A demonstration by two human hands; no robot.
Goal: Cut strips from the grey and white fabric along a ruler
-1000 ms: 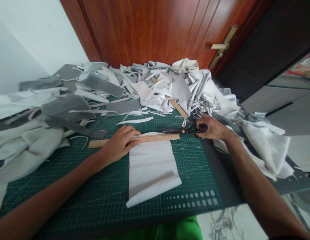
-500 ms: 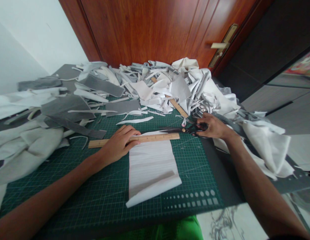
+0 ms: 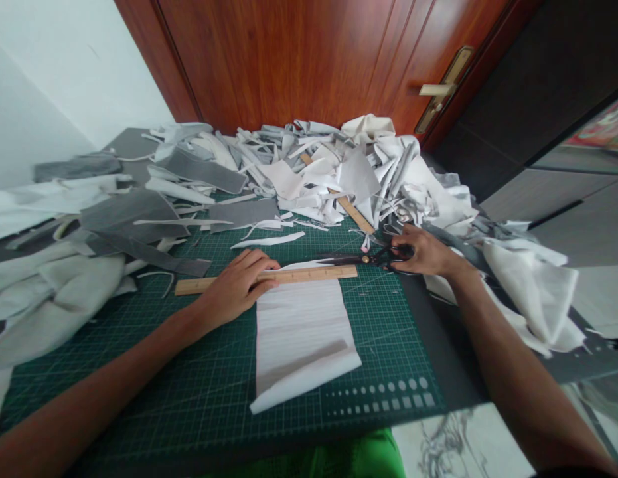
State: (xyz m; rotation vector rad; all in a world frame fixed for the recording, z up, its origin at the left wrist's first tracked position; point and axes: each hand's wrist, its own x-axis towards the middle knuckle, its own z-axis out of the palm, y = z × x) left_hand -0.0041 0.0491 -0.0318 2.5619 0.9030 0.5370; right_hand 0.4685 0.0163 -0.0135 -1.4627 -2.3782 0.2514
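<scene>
Two hands busy: L hand [image 3: 236, 285] lies open, pressing wooden ruler [image 3: 309, 274]; R hand [image 3: 425, 251] clamped on black shears [image 3: 348, 259].
White fabric strip [image 3: 301, 338] under ruler, on green cutting mat [image 3: 139, 392]; scrap heap [image 3: 333, 172] behind.

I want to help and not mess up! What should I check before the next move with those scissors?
1. The left hand presses on the wooden ruler: ok.
2. The ruler lies across the top of the white fabric: ok.
3. The right hand grips the black scissors by the handles: ok.
4. The scissor blades are open and on the cloth: cannot tell.
5. The fabric lies flat on the green cutting mat: not ok, its lower end has a fold.
</scene>
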